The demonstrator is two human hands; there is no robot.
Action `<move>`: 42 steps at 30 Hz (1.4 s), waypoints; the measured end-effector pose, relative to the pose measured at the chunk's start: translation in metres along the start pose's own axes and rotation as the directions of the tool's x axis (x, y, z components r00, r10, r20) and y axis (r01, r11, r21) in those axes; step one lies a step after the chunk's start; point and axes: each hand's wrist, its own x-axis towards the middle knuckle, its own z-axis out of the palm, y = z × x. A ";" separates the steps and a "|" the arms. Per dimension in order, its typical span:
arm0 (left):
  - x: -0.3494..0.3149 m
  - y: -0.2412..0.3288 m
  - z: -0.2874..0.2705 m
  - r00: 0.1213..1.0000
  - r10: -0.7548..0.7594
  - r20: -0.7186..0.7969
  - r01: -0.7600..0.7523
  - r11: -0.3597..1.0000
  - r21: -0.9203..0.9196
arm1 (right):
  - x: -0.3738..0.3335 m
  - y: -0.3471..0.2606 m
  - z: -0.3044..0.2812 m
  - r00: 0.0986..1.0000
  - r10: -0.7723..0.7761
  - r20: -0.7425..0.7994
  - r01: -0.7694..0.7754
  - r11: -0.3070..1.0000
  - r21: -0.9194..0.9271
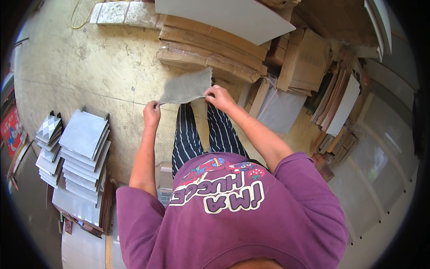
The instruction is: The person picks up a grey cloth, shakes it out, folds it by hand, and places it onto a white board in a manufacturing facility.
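Grey, squarish panels point(85, 132) stand stacked toward the left edge of the floor point(121, 58). Next, our left hand point(152, 114) has its fingers closed on the near left corner of a grey cloth point(186, 87), spread in the air above the floor. Our right hand point(218, 97) pinches its near right corner. Further right, cardboard boxes point(304, 60) line the floor's edge.

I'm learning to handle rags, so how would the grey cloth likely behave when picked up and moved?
The grey cloth is likely floppy: its far part is blurred, as if flapping. It seems light, since the left hand and right hand hold it only by its near edge. Its ragged right edge suggests it might fray.
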 end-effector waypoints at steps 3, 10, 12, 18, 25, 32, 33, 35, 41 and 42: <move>-0.001 0.023 -0.013 1.000 -0.006 -0.017 0.005 0.998 -0.059 | -0.010 -0.016 -0.024 0.999 0.034 -0.037 -0.034 0.999 0.012; 0.058 0.107 -0.044 0.966 0.234 -0.112 -0.243 0.967 -0.073 | -0.009 -0.072 -0.094 0.979 -0.029 -0.202 0.031 1.000 0.006; 0.081 0.141 -0.059 0.939 0.307 -0.153 -0.316 0.948 -0.043 | -0.002 -0.087 -0.117 0.944 -0.082 -0.321 0.081 0.997 -0.016; 0.114 0.229 -0.095 0.838 0.473 -0.273 -0.517 0.847 -0.119 | -0.003 -0.142 -0.172 0.793 -0.156 -0.589 0.237 0.969 0.063; 0.073 0.233 -0.085 0.818 0.497 -0.290 -0.547 0.829 -0.120 | -0.040 -0.135 -0.175 0.747 -0.200 -0.634 0.299 0.953 0.052; -0.025 0.156 -0.056 0.911 0.362 -0.197 -0.387 0.917 -0.102 | -0.074 -0.102 -0.143 0.906 -0.177 -0.385 0.191 0.982 -0.001; -0.039 0.147 -0.052 0.931 0.319 -0.179 -0.341 0.934 -0.108 | -0.076 -0.098 -0.139 0.930 -0.172 -0.325 0.173 0.985 -0.028; -0.069 0.128 -0.044 0.957 0.241 -0.160 -0.260 0.959 -0.114 | -0.079 -0.092 -0.131 0.963 -0.208 -0.174 0.192 0.976 -0.105; -0.124 0.118 -0.033 0.976 0.136 -0.168 -0.161 0.977 -0.143 | -0.090 -0.083 -0.129 0.956 -0.292 0.033 0.293 0.938 -0.185; -0.132 0.122 -0.031 0.976 0.124 -0.177 -0.152 0.976 -0.156 | -0.095 -0.085 -0.130 0.957 -0.284 0.053 0.288 0.939 -0.189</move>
